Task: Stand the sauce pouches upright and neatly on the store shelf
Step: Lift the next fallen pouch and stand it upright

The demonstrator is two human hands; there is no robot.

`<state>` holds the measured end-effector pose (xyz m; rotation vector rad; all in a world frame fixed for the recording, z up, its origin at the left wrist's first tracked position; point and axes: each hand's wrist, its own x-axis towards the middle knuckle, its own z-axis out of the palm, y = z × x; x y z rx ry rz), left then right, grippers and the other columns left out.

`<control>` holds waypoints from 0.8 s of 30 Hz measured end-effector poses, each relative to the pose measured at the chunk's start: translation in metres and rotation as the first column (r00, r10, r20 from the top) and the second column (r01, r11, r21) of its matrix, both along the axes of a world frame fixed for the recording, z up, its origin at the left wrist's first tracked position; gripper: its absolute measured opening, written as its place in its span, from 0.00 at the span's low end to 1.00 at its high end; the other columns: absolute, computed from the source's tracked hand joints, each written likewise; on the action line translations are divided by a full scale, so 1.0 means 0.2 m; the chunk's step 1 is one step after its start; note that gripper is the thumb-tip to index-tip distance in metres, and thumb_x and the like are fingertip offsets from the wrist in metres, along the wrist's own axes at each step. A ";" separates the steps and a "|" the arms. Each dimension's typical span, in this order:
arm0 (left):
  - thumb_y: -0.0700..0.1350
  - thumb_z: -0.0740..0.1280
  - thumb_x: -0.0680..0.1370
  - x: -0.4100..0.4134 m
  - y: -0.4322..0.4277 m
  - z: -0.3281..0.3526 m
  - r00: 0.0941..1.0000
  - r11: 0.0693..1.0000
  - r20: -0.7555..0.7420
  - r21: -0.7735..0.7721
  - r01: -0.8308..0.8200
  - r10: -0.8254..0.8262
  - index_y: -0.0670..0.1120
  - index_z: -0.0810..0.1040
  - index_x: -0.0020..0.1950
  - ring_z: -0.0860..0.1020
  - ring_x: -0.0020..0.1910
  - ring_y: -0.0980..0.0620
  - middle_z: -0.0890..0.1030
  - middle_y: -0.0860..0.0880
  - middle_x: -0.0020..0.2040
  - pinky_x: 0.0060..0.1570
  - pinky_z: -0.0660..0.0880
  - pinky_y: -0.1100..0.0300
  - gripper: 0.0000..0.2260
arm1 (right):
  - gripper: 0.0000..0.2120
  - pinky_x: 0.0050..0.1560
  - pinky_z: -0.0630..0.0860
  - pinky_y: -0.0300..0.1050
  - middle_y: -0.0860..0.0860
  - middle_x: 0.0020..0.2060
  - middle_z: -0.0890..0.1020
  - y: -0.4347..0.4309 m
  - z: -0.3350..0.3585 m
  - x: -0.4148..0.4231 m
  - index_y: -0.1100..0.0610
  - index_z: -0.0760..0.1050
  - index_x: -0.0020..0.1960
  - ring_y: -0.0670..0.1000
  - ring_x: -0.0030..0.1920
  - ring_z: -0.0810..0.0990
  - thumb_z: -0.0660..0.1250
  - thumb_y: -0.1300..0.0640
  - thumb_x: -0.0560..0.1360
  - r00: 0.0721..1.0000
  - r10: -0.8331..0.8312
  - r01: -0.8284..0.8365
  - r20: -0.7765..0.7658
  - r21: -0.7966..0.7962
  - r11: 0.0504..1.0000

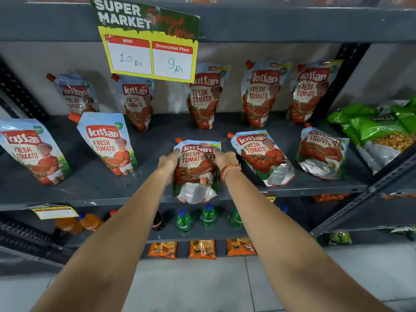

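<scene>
You have bare dark grey metal shelf [155,140] at frame centre, between the back row of red-and-white ketchup pouches [203,97] and the front row [108,143]. Overhead, the yellow-and-green price sign [148,41] hangs low at upper centre. Green snack bags [371,129] crowd the right edge.

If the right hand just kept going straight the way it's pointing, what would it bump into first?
Probably the back-row ketchup pouch standing behind the held pouch. The right hand points up and slightly left toward it, though depth is hard to judge.
</scene>
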<state>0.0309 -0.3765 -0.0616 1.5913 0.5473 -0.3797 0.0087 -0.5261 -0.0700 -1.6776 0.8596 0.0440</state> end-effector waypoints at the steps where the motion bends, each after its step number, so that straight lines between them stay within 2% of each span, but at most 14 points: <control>1: 0.55 0.63 0.76 0.02 -0.01 0.00 0.999 0.999 -0.034 -0.039 -0.007 0.006 0.41 0.66 0.69 0.79 0.53 0.41 0.79 0.44 0.57 0.51 0.77 0.49 0.26 | 0.23 0.53 0.72 0.45 0.59 0.64 0.75 0.00 0.02 0.01 0.64 0.67 0.67 0.59 0.62 0.76 0.61 0.51 0.78 1.000 -0.014 0.014 -0.001 0.084 0.996; 3: 0.59 0.65 0.74 0.06 -0.01 -0.02 0.997 0.997 -0.075 -0.071 -0.001 -0.004 0.45 0.66 0.70 0.80 0.51 0.41 0.80 0.42 0.57 0.54 0.77 0.45 0.29 | 0.23 0.54 0.74 0.46 0.59 0.63 0.76 0.00 0.04 0.02 0.63 0.67 0.68 0.59 0.60 0.77 0.61 0.50 0.78 1.000 -0.030 0.029 -0.001 0.190 0.981; 5: 0.58 0.66 0.73 0.07 -0.02 0.01 0.997 0.998 -0.070 -0.063 -0.022 0.017 0.44 0.67 0.68 0.81 0.48 0.42 0.81 0.44 0.52 0.53 0.78 0.45 0.29 | 0.24 0.59 0.76 0.52 0.60 0.63 0.77 0.02 0.06 0.02 0.62 0.67 0.68 0.60 0.59 0.78 0.62 0.49 0.77 0.998 -0.055 0.051 0.007 0.260 0.964; 7: 0.55 0.65 0.76 0.05 -0.02 0.09 0.999 0.998 -0.005 -0.035 -0.046 0.046 0.42 0.72 0.62 0.80 0.39 0.46 0.80 0.46 0.41 0.41 0.79 0.52 0.21 | 0.25 0.59 0.77 0.55 0.60 0.61 0.78 0.03 0.07 0.03 0.62 0.66 0.68 0.60 0.58 0.79 0.63 0.49 0.76 0.996 -0.086 0.071 0.037 0.314 0.947; 8: 0.53 0.64 0.77 0.05 -0.03 0.12 0.998 0.998 0.037 -0.015 -0.056 0.057 0.42 0.76 0.56 0.79 0.35 0.49 0.80 0.47 0.39 0.35 0.77 0.56 0.16 | 0.25 0.58 0.77 0.55 0.60 0.59 0.79 0.05 0.08 0.04 0.62 0.67 0.67 0.60 0.57 0.79 0.64 0.48 0.76 0.993 -0.099 0.070 0.070 0.339 0.938; 9: 0.53 0.64 0.77 0.06 -0.03 0.14 0.994 0.998 0.087 0.003 -0.068 0.067 0.44 0.78 0.50 0.78 0.33 0.51 0.80 0.47 0.39 0.34 0.75 0.58 0.12 | 0.24 0.57 0.78 0.55 0.60 0.57 0.80 0.05 0.09 0.05 0.63 0.68 0.65 0.60 0.56 0.80 0.64 0.48 0.76 0.987 -0.113 0.065 0.114 0.362 0.930; 12: 0.54 0.64 0.77 0.07 -0.03 0.17 0.969 0.994 0.225 0.020 -0.110 0.103 0.50 0.74 0.37 0.81 0.41 0.48 0.82 0.45 0.46 0.43 0.77 0.55 0.11 | 0.14 0.54 0.80 0.55 0.58 0.51 0.83 0.07 0.13 0.06 0.60 0.74 0.52 0.57 0.49 0.83 0.64 0.49 0.76 0.961 -0.148 0.046 0.235 0.388 0.920; 13: 0.54 0.64 0.76 0.06 -0.03 0.17 0.962 0.993 0.249 0.014 -0.116 0.109 0.51 0.74 0.36 0.82 0.45 0.47 0.83 0.44 0.47 0.47 0.78 0.54 0.11 | 0.10 0.52 0.80 0.54 0.57 0.47 0.83 0.06 0.14 0.07 0.57 0.73 0.45 0.56 0.46 0.83 0.64 0.50 0.77 0.948 -0.175 0.060 0.267 0.388 0.920; 14: 0.54 0.65 0.76 0.05 -0.03 0.17 0.955 0.993 0.274 -0.002 -0.118 0.114 0.51 0.75 0.37 0.82 0.47 0.46 0.83 0.44 0.48 0.49 0.79 0.52 0.11 | 0.10 0.48 0.81 0.52 0.56 0.44 0.82 0.06 0.16 0.06 0.54 0.70 0.39 0.55 0.43 0.82 0.64 0.51 0.77 0.931 -0.202 0.080 0.304 0.371 0.925; 17: 0.54 0.66 0.75 0.02 -0.03 0.21 0.929 0.990 0.343 -0.081 -0.115 0.136 0.48 0.78 0.39 0.82 0.41 0.48 0.83 0.45 0.46 0.45 0.79 0.53 0.11 | 0.15 0.36 0.79 0.43 0.54 0.36 0.80 0.04 0.23 0.05 0.54 0.68 0.34 0.50 0.34 0.80 0.64 0.52 0.77 0.863 -0.208 0.100 0.461 0.248 0.964; 20: 0.51 0.66 0.76 0.02 -0.03 0.30 0.878 0.973 0.445 -0.213 -0.088 0.176 0.48 0.76 0.36 0.79 0.36 0.53 0.81 0.49 0.38 0.40 0.77 0.57 0.11 | 0.14 0.39 0.79 0.45 0.53 0.33 0.80 0.01 0.33 0.06 0.54 0.69 0.34 0.50 0.33 0.80 0.64 0.52 0.77 0.796 -0.149 0.058 0.587 0.172 0.983; 24: 0.50 0.64 0.77 0.04 -0.02 0.35 0.818 0.968 0.560 -0.250 0.016 0.131 0.46 0.76 0.40 0.79 0.40 0.52 0.80 0.48 0.40 0.44 0.77 0.58 0.10 | 0.13 0.42 0.76 0.46 0.54 0.34 0.78 -0.02 0.41 0.06 0.53 0.70 0.34 0.52 0.38 0.77 0.64 0.53 0.77 0.691 -0.070 0.011 0.719 0.086 0.996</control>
